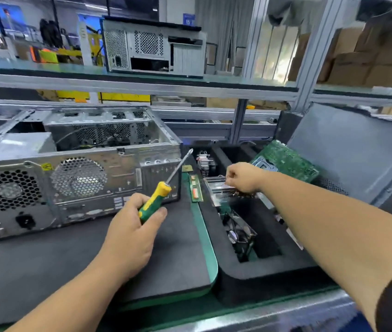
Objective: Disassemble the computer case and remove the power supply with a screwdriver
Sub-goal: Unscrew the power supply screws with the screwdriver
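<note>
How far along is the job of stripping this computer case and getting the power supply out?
Done: the computer case lies open, its side panel off, and the motherboard sits in the foam tray. In hand: the left hand grips the screwdriver, while the right hand reaches over the tray. Left: the power supply looks still mounted.

Open computer case (77, 168) on a dark mat

Silver, side panel off — power supply (10, 195) inside at its left; green-yellow screwdriver (164, 183) tilted just beside it.
</note>
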A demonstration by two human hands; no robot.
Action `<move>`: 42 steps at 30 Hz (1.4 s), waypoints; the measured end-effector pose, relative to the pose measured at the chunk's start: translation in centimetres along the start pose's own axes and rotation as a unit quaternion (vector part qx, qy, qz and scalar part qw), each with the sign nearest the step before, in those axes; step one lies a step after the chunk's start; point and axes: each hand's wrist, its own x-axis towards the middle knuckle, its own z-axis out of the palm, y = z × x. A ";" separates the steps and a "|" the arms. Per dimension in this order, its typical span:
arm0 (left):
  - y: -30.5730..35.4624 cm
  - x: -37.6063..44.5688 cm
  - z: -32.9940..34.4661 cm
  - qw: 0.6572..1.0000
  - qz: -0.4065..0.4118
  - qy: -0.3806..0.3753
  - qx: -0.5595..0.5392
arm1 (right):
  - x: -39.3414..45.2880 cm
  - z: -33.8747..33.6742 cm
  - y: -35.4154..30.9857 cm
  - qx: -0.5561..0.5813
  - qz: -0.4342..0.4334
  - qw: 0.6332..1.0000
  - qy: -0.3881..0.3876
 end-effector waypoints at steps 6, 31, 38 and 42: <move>-0.1 -0.1 0.2 1.000 -0.005 0.003 0.019 | 0.6 -0.8 0.4 -0.009 -0.054 0.998 -0.031; -0.3 -0.1 0.4 1.000 -0.002 -0.005 -0.002 | -2.8 -2.6 -1.7 0.287 0.018 0.957 -0.049; -0.2 -0.1 0.4 0.999 -0.025 0.044 -0.016 | -3.4 -3.9 -4.3 0.359 0.025 0.931 0.054; 0.8 -0.3 0.0 0.995 -0.054 0.070 -0.053 | -3.5 -5.5 -9.3 0.378 -0.072 0.902 0.195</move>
